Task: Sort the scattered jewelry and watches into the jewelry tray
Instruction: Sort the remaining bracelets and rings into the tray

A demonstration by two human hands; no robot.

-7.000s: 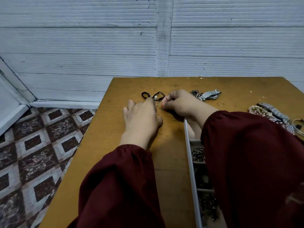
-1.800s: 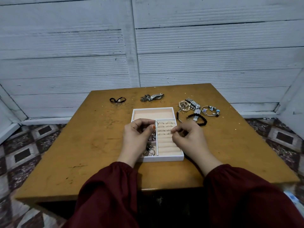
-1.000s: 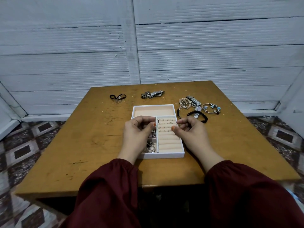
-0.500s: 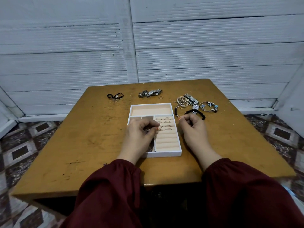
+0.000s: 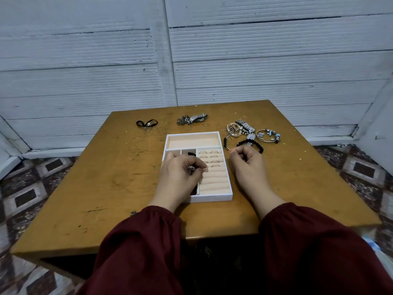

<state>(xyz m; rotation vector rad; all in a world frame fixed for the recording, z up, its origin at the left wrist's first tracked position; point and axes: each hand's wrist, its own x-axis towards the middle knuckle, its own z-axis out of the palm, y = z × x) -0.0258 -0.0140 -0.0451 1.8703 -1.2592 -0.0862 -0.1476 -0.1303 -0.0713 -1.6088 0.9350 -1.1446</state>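
The white jewelry tray with peach lining lies mid-table. Several thin rings sit in its ring rolls on the right side. My left hand hovers over the tray's left compartments with its fingers curled, pinching small metal rings; one ring shows at its fingertip by the rolls. My right hand lies just right of the tray with curled fingers and nothing visible in them. Its knuckles are close to a black bead bracelet.
On the far left of the table lie a black cord necklace and loose rings. A silver watch with chain lies at the back. Bead bracelets and a watch and a charm bangle lie right.
My right hand has left the ring rolls and moved right, off the tray, toward the black bead bracelet. My left hand has sunk lower over the left compartments.
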